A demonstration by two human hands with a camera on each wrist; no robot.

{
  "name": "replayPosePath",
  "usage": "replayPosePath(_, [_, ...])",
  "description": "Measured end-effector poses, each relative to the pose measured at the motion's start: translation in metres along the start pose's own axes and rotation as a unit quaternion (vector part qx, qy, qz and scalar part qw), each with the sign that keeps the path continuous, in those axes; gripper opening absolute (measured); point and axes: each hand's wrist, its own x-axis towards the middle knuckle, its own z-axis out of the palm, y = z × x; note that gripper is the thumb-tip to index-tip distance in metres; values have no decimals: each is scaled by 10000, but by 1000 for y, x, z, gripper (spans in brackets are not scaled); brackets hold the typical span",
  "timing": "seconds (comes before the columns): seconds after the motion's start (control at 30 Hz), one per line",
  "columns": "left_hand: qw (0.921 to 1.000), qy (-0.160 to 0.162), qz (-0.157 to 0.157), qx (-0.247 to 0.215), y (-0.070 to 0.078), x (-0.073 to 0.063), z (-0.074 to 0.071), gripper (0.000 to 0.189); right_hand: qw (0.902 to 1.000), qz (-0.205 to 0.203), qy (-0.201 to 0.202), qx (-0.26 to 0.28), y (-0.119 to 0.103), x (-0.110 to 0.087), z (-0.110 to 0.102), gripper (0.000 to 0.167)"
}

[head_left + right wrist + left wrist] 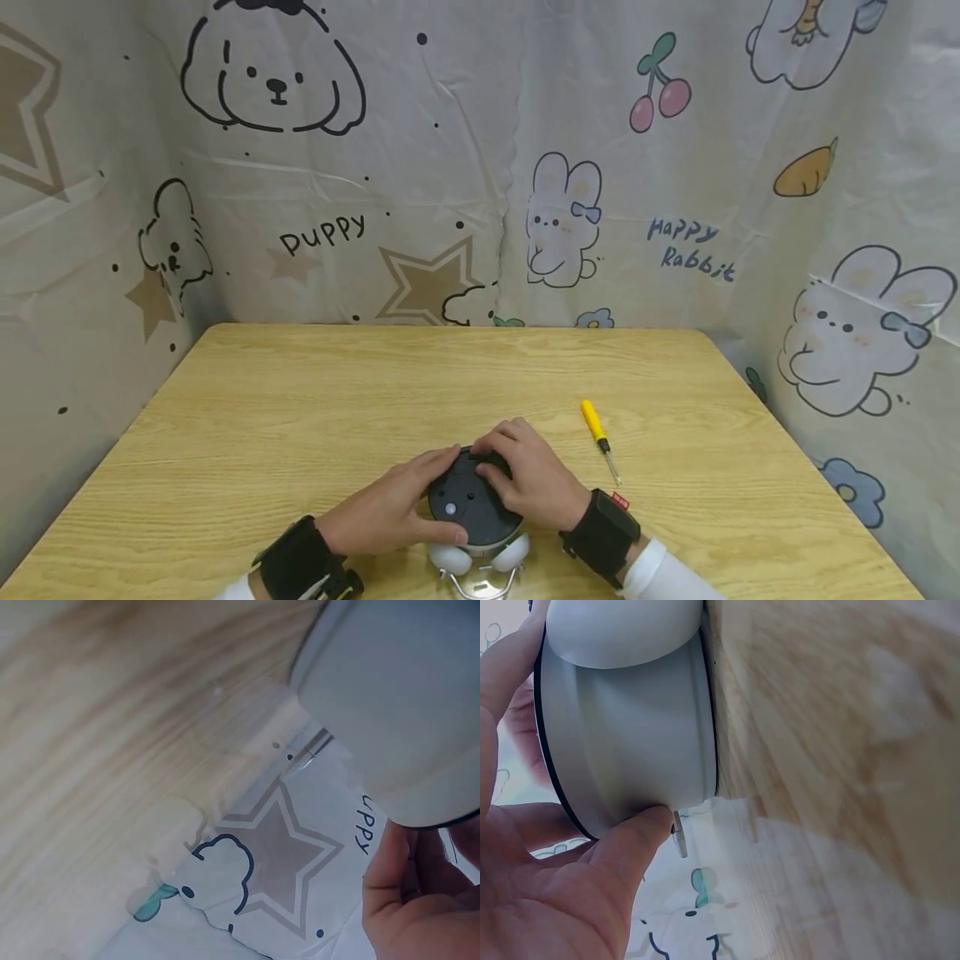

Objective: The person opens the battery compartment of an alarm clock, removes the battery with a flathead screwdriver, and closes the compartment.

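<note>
A twin-bell alarm clock (487, 521) lies face down on the table near its front edge, black back up and bells toward me. Its pale round side (630, 735) fills much of the left wrist view. My left hand (382, 508) grips it from the left, thumb on the back near the bells and fingers round the rim. My right hand (528, 475) bends over the far right of the back, its thumb and curled fingers at the black surface. What lies under those fingertips is hidden. In the right wrist view, the fingers (420, 885) are beside the clock's rim.
A screwdriver (598, 437) with a yellow handle lies to the right of the clock, its tip toward me. The wood-grain table (315, 400) ends at a printed cloth (420, 183) that hangs behind and at both sides. A metal leg (679, 834) sticks out from the clock's side.
</note>
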Motion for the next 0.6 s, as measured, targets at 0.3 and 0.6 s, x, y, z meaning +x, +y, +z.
replayPosePath(0.3, [10000,11,-61,-1,1,0,0,104,9996,-171,226,-18,-1,1,0,13])
replayPosePath(0.6, [10000,12,-71,-10,1,0,-1,104,9996,-133,211,105,-2,1,0,19])
